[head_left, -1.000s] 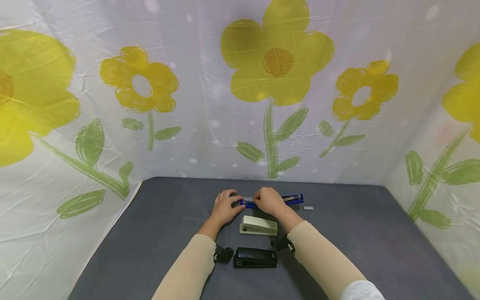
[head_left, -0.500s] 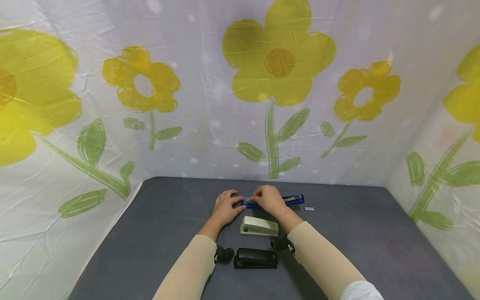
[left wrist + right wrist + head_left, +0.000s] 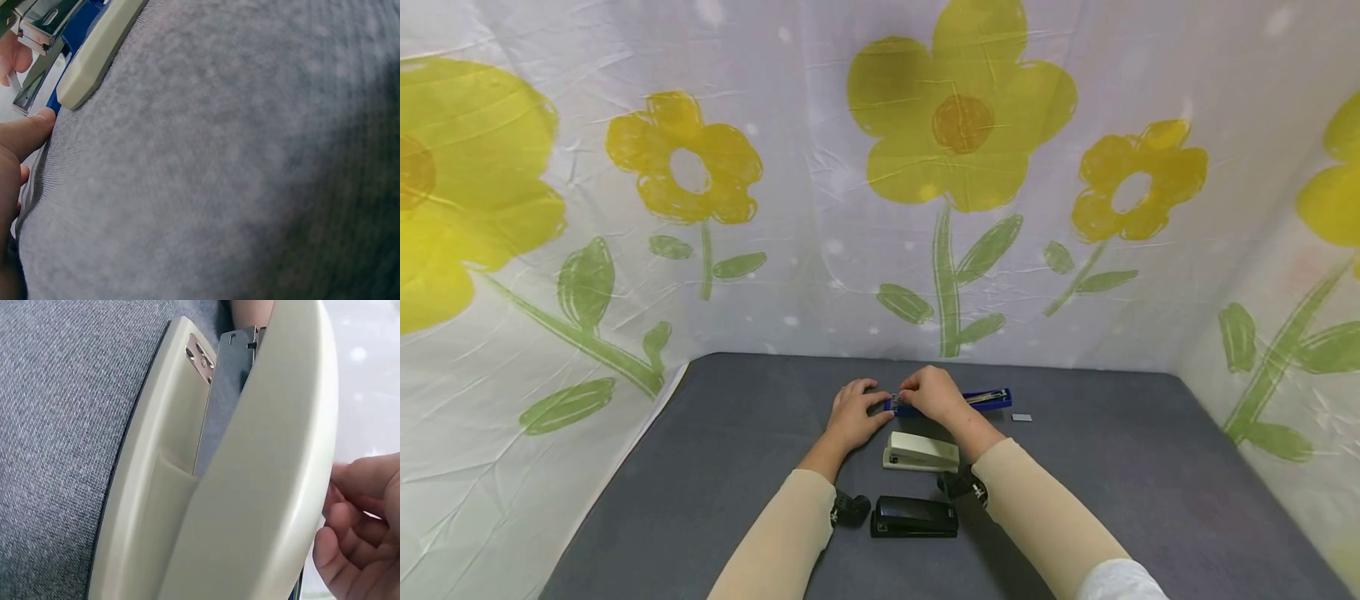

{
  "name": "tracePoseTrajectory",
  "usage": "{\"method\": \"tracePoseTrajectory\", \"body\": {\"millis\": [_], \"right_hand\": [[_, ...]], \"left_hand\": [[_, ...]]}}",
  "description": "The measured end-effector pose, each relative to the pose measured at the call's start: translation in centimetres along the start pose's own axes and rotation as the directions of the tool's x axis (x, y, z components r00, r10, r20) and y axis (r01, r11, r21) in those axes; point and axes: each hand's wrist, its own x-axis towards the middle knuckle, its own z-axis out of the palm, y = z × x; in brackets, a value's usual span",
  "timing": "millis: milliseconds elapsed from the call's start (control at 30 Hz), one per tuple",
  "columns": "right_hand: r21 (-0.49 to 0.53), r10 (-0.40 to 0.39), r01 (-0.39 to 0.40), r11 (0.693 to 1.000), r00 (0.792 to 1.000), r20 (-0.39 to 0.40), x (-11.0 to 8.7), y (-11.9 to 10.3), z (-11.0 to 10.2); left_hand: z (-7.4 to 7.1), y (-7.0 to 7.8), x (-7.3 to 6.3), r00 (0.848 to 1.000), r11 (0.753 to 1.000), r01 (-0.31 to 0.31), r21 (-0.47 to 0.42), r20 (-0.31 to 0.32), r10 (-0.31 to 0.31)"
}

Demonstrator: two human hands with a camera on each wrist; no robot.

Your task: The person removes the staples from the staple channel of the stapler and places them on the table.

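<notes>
A long blue stapler (image 3: pixel 996 401) lies opened out near the table's far edge, its metal channel showing. My left hand (image 3: pixel 852 417) grips its left end, the thumb (image 3: pixel 42 122) on the near side in the left wrist view. Above the channel, my right hand (image 3: pixel 934 395) pinches what looks like a small grey staple strip (image 3: pixel 14 79), mostly hidden by the fingers. The curled right fingers (image 3: pixel 362 531) also show behind a cream stapler in the right wrist view. Right of the blue stapler lies a small grey staple strip (image 3: pixel 1021 417).
The cream stapler (image 3: pixel 921 452) stands between the forearms, in front of the blue one. Nearer me is a black stapler (image 3: pixel 914 517). All rest on a dark grey tabletop (image 3: pixel 715 467), backed by a flower-printed cloth (image 3: pixel 820 275).
My right hand has shifted slightly left and away from me along the blue stapler, fingers still pinched. The left hand keeps its hold on the stapler's left end.
</notes>
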Motion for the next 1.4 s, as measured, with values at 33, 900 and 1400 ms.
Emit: {"method": "tracePoseTrajectory", "body": {"millis": [33,900,1400], "right_hand": [[0.001,0.002,-0.002,1.0,1.0,-0.002,0.0,0.0,0.0],[0.168,0.049,-0.035,0.985,0.996,-0.076,-1.3,1.4,-3.0],[0.197,0.1,-0.087,0.977,0.993,-0.057,-2.7,2.6,-5.7]], "left_hand": [[0.0,0.0,0.0,1.0,1.0,-0.001,0.002,0.0,0.001],[0.3,-0.1,0.1,0.999,0.999,-0.024,0.027,-0.022,0.025],[0.4,-0.3,0.0,1.0,1.0,-0.009,0.02,-0.003,0.009]]}}
